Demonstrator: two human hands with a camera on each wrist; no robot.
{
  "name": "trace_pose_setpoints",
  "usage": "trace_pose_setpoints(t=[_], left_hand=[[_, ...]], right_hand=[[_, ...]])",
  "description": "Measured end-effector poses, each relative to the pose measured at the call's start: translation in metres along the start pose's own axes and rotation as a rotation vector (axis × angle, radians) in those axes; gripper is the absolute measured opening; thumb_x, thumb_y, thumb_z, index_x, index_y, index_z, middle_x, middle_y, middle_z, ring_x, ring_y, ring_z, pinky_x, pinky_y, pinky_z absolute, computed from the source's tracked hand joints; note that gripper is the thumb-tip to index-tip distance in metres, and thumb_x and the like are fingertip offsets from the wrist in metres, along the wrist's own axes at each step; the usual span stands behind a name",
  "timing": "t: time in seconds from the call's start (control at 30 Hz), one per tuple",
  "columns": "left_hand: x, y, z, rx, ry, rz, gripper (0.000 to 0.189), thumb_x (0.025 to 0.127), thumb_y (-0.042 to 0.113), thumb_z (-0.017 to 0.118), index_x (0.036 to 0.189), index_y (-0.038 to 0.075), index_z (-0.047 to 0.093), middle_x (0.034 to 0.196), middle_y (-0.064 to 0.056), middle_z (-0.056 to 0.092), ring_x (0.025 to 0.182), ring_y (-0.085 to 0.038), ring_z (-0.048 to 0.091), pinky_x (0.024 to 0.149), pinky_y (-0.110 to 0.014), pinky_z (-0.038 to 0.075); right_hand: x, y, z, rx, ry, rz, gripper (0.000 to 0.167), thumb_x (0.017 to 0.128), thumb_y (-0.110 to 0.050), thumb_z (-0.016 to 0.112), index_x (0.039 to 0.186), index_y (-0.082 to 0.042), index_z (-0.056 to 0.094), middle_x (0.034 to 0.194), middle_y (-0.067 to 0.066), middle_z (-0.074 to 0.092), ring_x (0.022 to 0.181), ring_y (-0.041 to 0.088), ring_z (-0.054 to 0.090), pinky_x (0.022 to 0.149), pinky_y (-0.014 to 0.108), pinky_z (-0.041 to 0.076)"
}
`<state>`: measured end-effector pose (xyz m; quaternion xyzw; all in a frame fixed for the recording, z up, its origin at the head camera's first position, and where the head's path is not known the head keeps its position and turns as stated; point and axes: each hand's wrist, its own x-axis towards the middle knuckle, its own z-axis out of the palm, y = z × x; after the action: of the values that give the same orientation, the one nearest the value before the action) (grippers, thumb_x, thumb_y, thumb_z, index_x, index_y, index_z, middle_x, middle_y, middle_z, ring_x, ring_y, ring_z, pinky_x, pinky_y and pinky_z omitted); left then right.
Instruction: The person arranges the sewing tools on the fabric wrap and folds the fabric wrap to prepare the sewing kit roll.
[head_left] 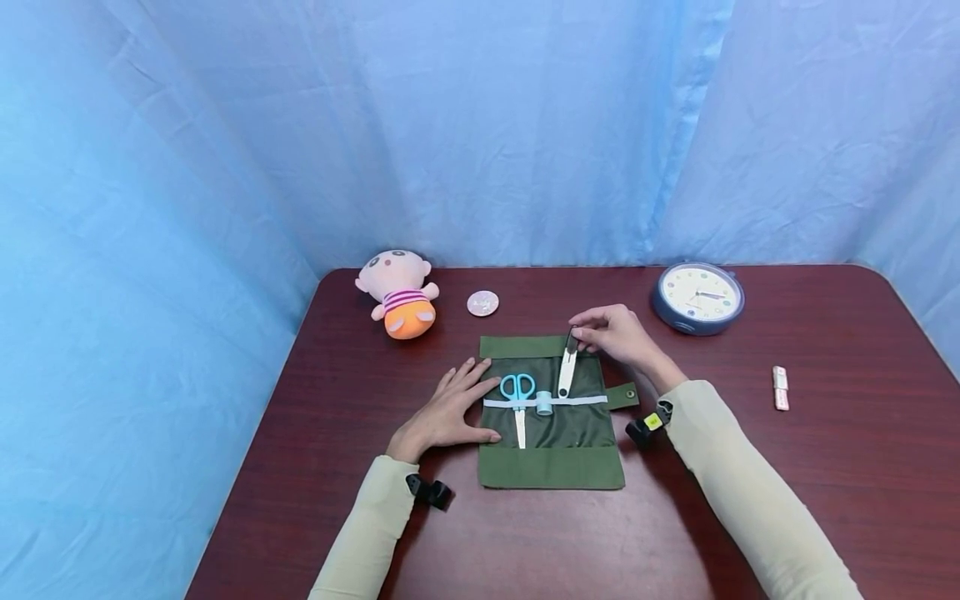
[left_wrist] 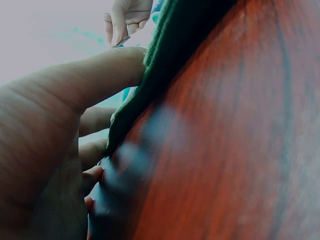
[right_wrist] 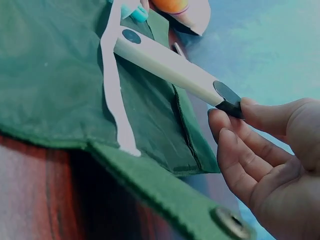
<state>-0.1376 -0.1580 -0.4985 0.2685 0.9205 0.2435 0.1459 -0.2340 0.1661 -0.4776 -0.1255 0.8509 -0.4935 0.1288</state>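
A green fabric roll-up case [head_left: 551,468] lies unfolded on the table, with a white elastic band [head_left: 588,401] across its middle. Under the band sit blue-handled scissors [head_left: 517,387], blades toward the person, and a light-blue spool-like item [head_left: 543,403]. My right hand [head_left: 617,335] pinches the black end of a slim white tool [right_wrist: 167,67] between thumb and fingers. The tool slants over the case, its rounded far end right at the band; its exact kind I cannot tell. My left hand [head_left: 450,410] rests with spread fingers on the case's left edge, thumb near the scissors' blades.
A plush doll [head_left: 405,296] and a round pinkish disc [head_left: 482,303] are at the back left. A blue-rimmed clock [head_left: 697,297] stands at the back right, with a small white and pink item [head_left: 781,388] nearer. A snap strap [head_left: 624,396] sticks out from the case's right side.
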Motion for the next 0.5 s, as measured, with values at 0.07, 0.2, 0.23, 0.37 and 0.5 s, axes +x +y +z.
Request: trace_pose_setpoints(t=[0.07, 0.2, 0.23, 0.37, 0.5], left_hand=[[-0.0002, 0.0000, 0.0000, 0.000, 0.001, 0.001, 0.087, 0.083, 0.050, 0.077, 0.155, 0.019, 0.040, 0.170, -0.004, 0.018, 0.160, -0.030, 0.007, 0.127, -0.057, 0.009], [-0.0002, -0.0001, 0.0002, 0.001, 0.002, 0.000, 0.087, 0.083, 0.051, 0.077, 0.155, 0.019, 0.040, 0.170, -0.004, 0.018, 0.160, -0.030, 0.007, 0.127, -0.057, 0.009], [-0.0002, -0.0003, 0.0003, 0.001, 0.003, -0.001, 0.087, 0.083, 0.051, 0.077, 0.155, 0.019, 0.040, 0.170, -0.004, 0.018, 0.160, -0.030, 0.007, 0.127, -0.057, 0.009], [0.0000, -0.0006, 0.0008, 0.001, -0.001, -0.004, 0.087, 0.083, 0.051, 0.077, 0.155, 0.019, 0.040, 0.170, -0.003, 0.018, 0.160, -0.029, 0.006, 0.127, -0.057, 0.008], [0.0002, -0.0011, 0.0013, 0.000, 0.000, -0.002, 0.087, 0.083, 0.051, 0.077, 0.155, 0.019, 0.040, 0.170, -0.003, 0.018, 0.160, -0.030, 0.007, 0.127, -0.057, 0.008]], right_hand=[[0.0011, -0.0022, 0.0015, -0.019, -0.006, 0.001, 0.028, 0.098, -0.010, 0.064, 0.122, 0.002, 0.069, 0.104, 0.023, 0.075, 0.079, 0.021, 0.073, 0.070, 0.030, 0.061], [0.0038, -0.0040, 0.0039, -0.040, -0.025, 0.011, 0.028, 0.098, -0.011, 0.063, 0.123, 0.001, 0.069, 0.104, 0.022, 0.075, 0.080, 0.019, 0.073, 0.070, 0.030, 0.061], [0.0045, -0.0038, 0.0045, -0.045, -0.032, 0.015, 0.028, 0.098, -0.011, 0.063, 0.123, 0.001, 0.069, 0.103, 0.021, 0.075, 0.080, 0.019, 0.073, 0.070, 0.030, 0.061], [0.0066, -0.0025, 0.0068, -0.060, -0.061, 0.032, 0.027, 0.098, -0.012, 0.064, 0.122, -0.001, 0.070, 0.096, 0.017, 0.076, 0.078, 0.020, 0.073, 0.069, 0.030, 0.060], [0.0064, -0.0024, 0.0086, -0.071, -0.092, 0.031, 0.026, 0.097, -0.012, 0.065, 0.119, 0.000, 0.071, 0.090, 0.014, 0.077, 0.076, 0.017, 0.072, 0.068, 0.029, 0.059]])
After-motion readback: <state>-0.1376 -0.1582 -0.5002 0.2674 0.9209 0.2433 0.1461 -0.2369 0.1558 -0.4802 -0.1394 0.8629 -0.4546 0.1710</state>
